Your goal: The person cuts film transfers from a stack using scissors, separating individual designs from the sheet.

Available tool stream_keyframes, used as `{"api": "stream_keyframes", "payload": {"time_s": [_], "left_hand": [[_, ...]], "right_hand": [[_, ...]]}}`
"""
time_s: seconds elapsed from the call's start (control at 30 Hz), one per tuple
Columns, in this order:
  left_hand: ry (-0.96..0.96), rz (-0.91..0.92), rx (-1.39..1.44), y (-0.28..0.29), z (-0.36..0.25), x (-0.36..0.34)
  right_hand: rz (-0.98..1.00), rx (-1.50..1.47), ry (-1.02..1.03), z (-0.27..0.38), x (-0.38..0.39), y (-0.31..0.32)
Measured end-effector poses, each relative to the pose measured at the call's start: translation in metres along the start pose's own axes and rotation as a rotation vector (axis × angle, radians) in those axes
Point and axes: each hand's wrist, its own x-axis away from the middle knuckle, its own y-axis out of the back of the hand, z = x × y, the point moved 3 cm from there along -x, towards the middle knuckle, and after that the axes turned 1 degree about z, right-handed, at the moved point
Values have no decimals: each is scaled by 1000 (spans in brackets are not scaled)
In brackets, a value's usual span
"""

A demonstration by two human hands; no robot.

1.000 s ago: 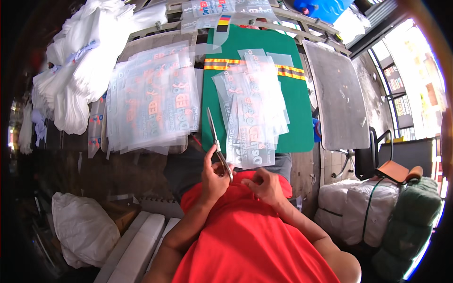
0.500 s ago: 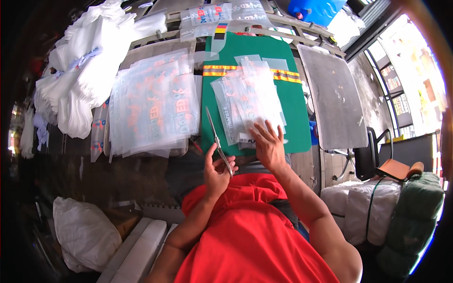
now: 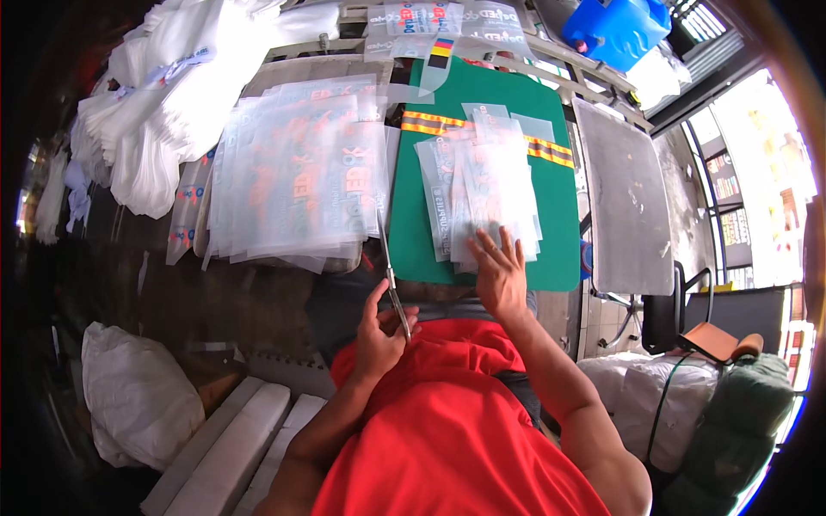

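My left hand (image 3: 383,337) is closed around a pair of slim metal scissors (image 3: 392,292), their blades pointing away from me past the near left edge of a green board (image 3: 555,228). On that board lies a loose, uneven pile of translucent printed plastic sheets (image 3: 495,189). The fingers of my right hand (image 3: 502,279) are spread, with the tips resting on the pile's near edge. Beneath the sheets, an orange, yellow and grey striped band (image 3: 549,153) crosses the board. To the left is a broader, fanned pile of similar printed sheets (image 3: 297,181).
A tall heap of white plastic bundles (image 3: 163,95) stands at the far left. A grey panel (image 3: 626,206) lies right of the board, and a blue jug (image 3: 617,33) sits at the back. White sacks (image 3: 138,400) and wrapped bales (image 3: 667,400) flank me below.
The view has shifted, so the table appears further right. The top sheets lie more squarely together under my right hand. My left hand and the scissors sit slightly lower, further from the sheets.
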Motion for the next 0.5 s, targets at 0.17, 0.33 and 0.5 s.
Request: {"api": "stream_keyframes", "payload": {"time_s": [0.17, 0.33, 0.5], "left_hand": [[-53, 2, -10, 7, -2, -4], [9, -4, 93, 11, -8, -3], [-159, -140, 70, 29, -15, 12]], "right_hand": [[138, -118, 17, 7, -24, 5], [53, -223, 97, 63, -46, 16], [34, -314, 360, 125, -104, -31]]}}
